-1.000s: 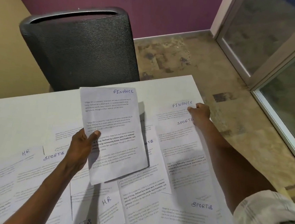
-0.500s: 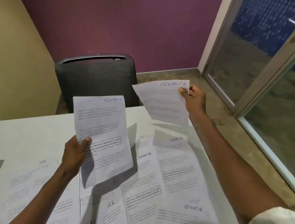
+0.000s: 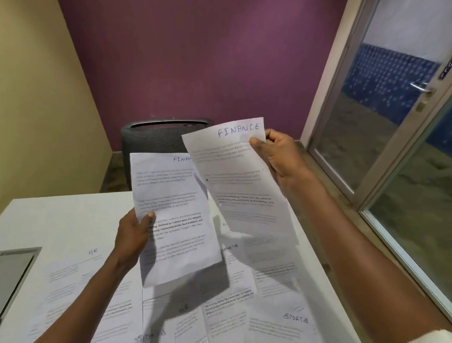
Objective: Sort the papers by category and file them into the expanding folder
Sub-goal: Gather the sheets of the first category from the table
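**A:** What is showing, from left to right?

**B:** A grey recessed panel (image 3: pixel 0 274) is sitting in the white table (image 3: pixel 59 219) at far left. Next, the left hand (image 3: pixel 131 235) is pinching a sheet headed FINANCE (image 3: pixel 174 218) by its left edge, thumb on top. To its right, the right hand (image 3: pixel 278 155) is gripping a second FINANCE sheet (image 3: pixel 242 186) near its top right corner, overlapping the first. Both are hanging above the table. Loose papers marked HR and SPORTS (image 3: pixel 268 298) are lying spread below. The expanding folder is not in view.

**A:** What could be going wrong?

**B:** Each sheet is being held at one edge only, so either may be sagging, creasing or slipping as they are being brought together. A dropped sheet could land among the other categories and get misfiled.
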Tool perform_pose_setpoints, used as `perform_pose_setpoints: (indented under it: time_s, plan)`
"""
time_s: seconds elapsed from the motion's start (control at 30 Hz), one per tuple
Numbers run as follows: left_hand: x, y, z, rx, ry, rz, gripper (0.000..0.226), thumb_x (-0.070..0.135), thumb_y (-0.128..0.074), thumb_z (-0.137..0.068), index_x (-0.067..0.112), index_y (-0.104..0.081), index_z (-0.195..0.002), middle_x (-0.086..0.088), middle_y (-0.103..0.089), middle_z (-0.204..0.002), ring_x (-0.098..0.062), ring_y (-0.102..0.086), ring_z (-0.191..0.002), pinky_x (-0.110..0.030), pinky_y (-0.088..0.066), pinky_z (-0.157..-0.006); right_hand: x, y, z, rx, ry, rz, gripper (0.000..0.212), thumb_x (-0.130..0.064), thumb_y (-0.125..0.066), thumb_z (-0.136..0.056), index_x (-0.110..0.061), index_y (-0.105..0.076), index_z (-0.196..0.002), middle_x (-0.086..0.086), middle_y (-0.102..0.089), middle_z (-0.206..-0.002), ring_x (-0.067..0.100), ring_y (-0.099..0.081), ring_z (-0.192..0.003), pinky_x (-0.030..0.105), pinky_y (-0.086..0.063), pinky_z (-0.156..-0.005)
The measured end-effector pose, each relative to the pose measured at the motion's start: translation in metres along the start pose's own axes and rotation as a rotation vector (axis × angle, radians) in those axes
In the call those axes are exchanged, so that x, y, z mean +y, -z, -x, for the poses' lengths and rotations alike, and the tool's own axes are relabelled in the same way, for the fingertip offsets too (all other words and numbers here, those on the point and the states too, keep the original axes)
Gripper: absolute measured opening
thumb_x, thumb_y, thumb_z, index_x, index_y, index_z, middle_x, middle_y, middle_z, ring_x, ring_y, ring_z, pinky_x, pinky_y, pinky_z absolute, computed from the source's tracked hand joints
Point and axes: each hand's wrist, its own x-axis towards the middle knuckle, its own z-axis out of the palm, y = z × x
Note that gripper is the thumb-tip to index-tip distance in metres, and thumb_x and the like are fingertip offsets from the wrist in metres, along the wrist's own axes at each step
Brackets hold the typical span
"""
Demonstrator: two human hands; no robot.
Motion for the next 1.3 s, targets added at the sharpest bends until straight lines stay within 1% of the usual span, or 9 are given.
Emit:
perform_pose_setpoints:
  time_s: [0.2, 0.33, 0.6, 0.77, 0.83, 0.93, 1.03, 1.2, 1.3]
  plan:
    - [-0.003, 0.01, 0.034, -0.059, 0.011, 0.015, 0.024, 0.022, -0.055, -0.1, 0.016, -0.065, -0.121, -0.003, -0.072, -0.115, -0.025, -0.069, -0.103, -0.049, -0.057, -0.089, 0.021, -0.022, 0.015, -0.106, -0.231, -0.109, 0.029, -0.008, -0.064, -0.091, 0.001, -0.061, -0.119, 0.019, -0.071, -0.11, 0.032, -0.069, -0.096, 0.05, -0.058, -0.082]
    - [0.002, 0.01, 0.065, -0.148, 0.086, 0.094, 0.014, 0.017, -0.056, -0.099, 0.016, -0.069, -0.104, 0.01, -0.077, -0.09, -0.01, -0.073, -0.085, -0.023, -0.058, -0.067, 0.047, -0.041, 0.028, -0.022, -0.291, -0.052, 0.028, -0.006, -0.066, -0.089, 0.004, -0.061, -0.115, 0.018, -0.072, -0.105, 0.032, -0.071, -0.092, 0.05, -0.059, -0.078]
    - [-0.011, 0.007, 0.111, -0.373, 0.46, 0.371, 0.026, 0.013, -0.057, -0.097, 0.002, -0.069, -0.117, -0.023, -0.07, -0.114, -0.042, -0.067, -0.106, -0.055, -0.055, -0.089, 0.104, -0.062, 0.059, 0.149, -0.238, 0.416, 0.022, -0.019, -0.065, -0.091, -0.009, -0.061, -0.111, 0.006, -0.07, -0.114, 0.017, -0.07, -0.084, 0.021, -0.052, -0.055]
    - [-0.018, 0.009, 0.12, -0.307, 0.49, 0.454, 0.027, -0.006, -0.05, -0.096, -0.005, -0.066, -0.117, -0.026, -0.07, -0.112, -0.039, -0.071, -0.098, -0.045, -0.061, -0.074, 0.12, -0.055, 0.084, 0.077, -0.253, 0.765, 0.076, -0.044, -0.066, -0.087, -0.01, -0.033, -0.145, 0.01, -0.044, -0.147, 0.031, -0.045, -0.131, 0.038, -0.044, -0.098]
    - [-0.021, 0.008, 0.121, -0.293, 0.496, 0.459, 0.03, -0.011, -0.049, -0.095, -0.008, -0.063, -0.121, -0.026, -0.07, -0.111, -0.039, -0.071, -0.096, -0.045, -0.062, -0.075, 0.126, -0.05, 0.099, -0.033, -0.434, 0.647, 0.079, -0.041, -0.07, -0.085, -0.004, -0.031, -0.144, 0.01, -0.044, -0.146, 0.031, -0.047, -0.13, 0.035, -0.044, -0.09]
    - [-0.025, 0.005, 0.121, -0.203, 0.519, 0.444, 0.024, 0.011, -0.056, -0.099, -0.004, -0.066, -0.117, -0.022, -0.073, -0.104, -0.034, -0.074, -0.089, -0.043, -0.062, -0.071, 0.14, -0.046, 0.12, -0.102, -0.556, 0.282, 0.05, -0.011, -0.072, -0.085, 0.007, -0.05, -0.126, 0.012, -0.063, -0.125, 0.023, -0.066, -0.098, 0.021, -0.054, -0.064]
    - [-0.035, -0.002, 0.115, -0.133, 0.594, 0.49, 0.055, 0.06, -0.042, -0.095, 0.014, -0.067, -0.115, -0.015, -0.073, -0.112, -0.036, -0.07, -0.102, -0.053, -0.056, -0.09, 0.155, -0.052, 0.136, 0.005, -0.499, 0.196, 0.03, 0.004, -0.064, -0.087, 0.005, -0.059, -0.116, 0.008, -0.066, -0.11, 0.009, -0.062, -0.074, 0.009, -0.046, -0.045]
    - [-0.037, -0.01, 0.119, -0.089, 0.205, 0.178, 0.024, 0.035, -0.06, -0.097, 0.018, -0.069, -0.112, -0.003, -0.075, -0.108, -0.021, -0.072, -0.099, -0.04, -0.058, -0.086, 0.169, -0.061, 0.147, 0.07, -0.277, 0.271, 0.032, -0.01, -0.067, -0.089, -0.008, -0.063, -0.12, 0.003, -0.069, -0.105, 0.017, -0.067, -0.091, 0.012, -0.049, -0.057]
    - [-0.035, -0.004, 0.124, -0.087, 0.023, 0.03, 0.033, 0.042, -0.056, -0.097, 0.018, -0.068, -0.117, 0.006, -0.074, -0.108, -0.011, -0.071, -0.098, -0.037, -0.059, -0.083, 0.174, -0.064, 0.152, 0.103, -0.167, 0.264, 0.031, -0.015, -0.065, -0.091, -0.014, -0.06, -0.122, -0.004, -0.067, -0.106, 0.015, -0.065, -0.094, 0.016, -0.049, -0.067]
